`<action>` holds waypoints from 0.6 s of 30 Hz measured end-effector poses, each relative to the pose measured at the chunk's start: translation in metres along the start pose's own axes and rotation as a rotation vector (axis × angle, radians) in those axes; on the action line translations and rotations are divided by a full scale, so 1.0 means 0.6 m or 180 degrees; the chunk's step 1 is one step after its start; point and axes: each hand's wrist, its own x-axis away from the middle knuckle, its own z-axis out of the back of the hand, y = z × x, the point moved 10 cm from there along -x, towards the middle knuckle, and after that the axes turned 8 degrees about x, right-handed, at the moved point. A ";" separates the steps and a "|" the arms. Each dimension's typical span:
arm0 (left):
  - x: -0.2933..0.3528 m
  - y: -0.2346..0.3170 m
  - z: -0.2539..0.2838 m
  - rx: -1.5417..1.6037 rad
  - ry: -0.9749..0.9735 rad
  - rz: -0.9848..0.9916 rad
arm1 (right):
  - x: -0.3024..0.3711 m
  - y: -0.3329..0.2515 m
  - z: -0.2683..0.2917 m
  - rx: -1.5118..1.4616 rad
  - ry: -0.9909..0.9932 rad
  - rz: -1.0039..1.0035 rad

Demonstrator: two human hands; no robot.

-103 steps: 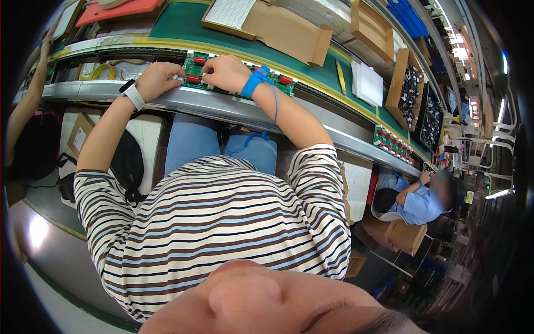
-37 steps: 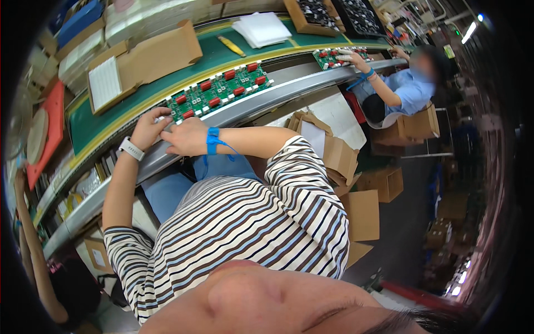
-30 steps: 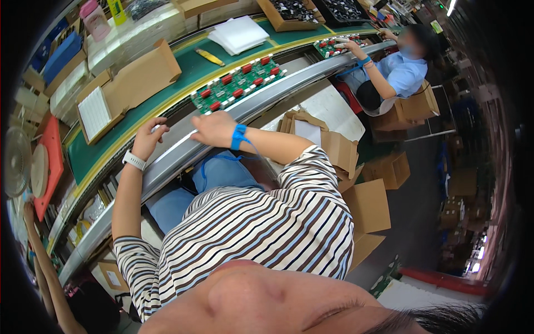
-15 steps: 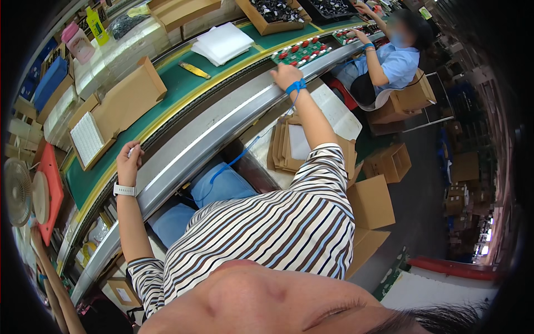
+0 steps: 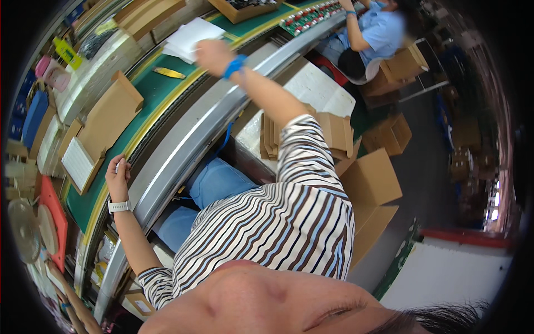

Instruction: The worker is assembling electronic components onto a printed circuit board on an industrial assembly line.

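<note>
My right hand [image 5: 214, 57], blue strap at its wrist, is over the near right edge of a stack of white sheets [image 5: 192, 36] on the green conveyor belt. It is smeared by motion, so its fingers and any hold do not show. My left hand [image 5: 118, 175], below a white watch [image 5: 119, 206], hovers by the belt's near edge with fingers curled together. Something small and whitish shows between its fingertips, too small to name. Beyond it lies an open cardboard box [image 5: 114, 114] with a white gridded insert [image 5: 78, 161]. A yellow cutter-like tool [image 5: 168, 72] rests between box and sheets.
Green circuit boards [image 5: 311, 19] with red parts lie along the belt at the far right, near a co-worker [image 5: 364, 33] in light blue. A metal rail [image 5: 183, 139] runs before me. Folded cardboard [image 5: 334, 131] lies on my right; a fan [image 5: 25, 231] stands far left.
My right hand has swung left from the circuit board to the white sheets. My left hand stays curled by the belt's edge. The whole view has shifted, and the co-worker's hands sit nearer the top edge.
</note>
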 end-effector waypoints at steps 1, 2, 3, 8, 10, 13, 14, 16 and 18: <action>0.002 -0.003 0.008 -0.0058 0.0104 0.0055 | 0.011 -0.094 0.009 -0.0377 0.0349 0.0585; -0.005 -0.002 -0.008 -0.0088 -0.0050 0.0045 | 0.018 -0.157 0.012 -0.0406 0.0350 0.0800; -0.008 -0.002 -0.006 0.0206 -0.0060 0.0024 | 0.019 -0.229 -0.002 -0.0418 0.0207 0.1063; -0.010 -0.004 0.038 0.1958 0.0006 -0.0062 | 0.051 -0.488 -0.075 -0.1174 0.0926 0.1937; -0.031 -0.012 0.051 0.2002 -0.0375 -0.0153 | 0.068 -0.521 -0.089 -0.1679 0.1386 0.1897; -0.018 0.004 0.068 0.2318 0.0283 -0.0232 | 0.119 -0.550 -0.099 -0.1274 0.1431 0.2140; -0.020 0.007 0.064 0.2306 0.0246 -0.0245 | 0.117 -0.553 -0.116 -0.1456 0.1562 0.2202; -0.019 -0.010 0.078 0.2101 0.0447 -0.0095 | 0.128 -0.559 -0.134 -0.1487 0.1331 0.2314; -0.022 -0.014 0.076 0.2016 0.0472 -0.0132 | 0.129 -0.562 -0.148 -0.1481 0.1137 0.2427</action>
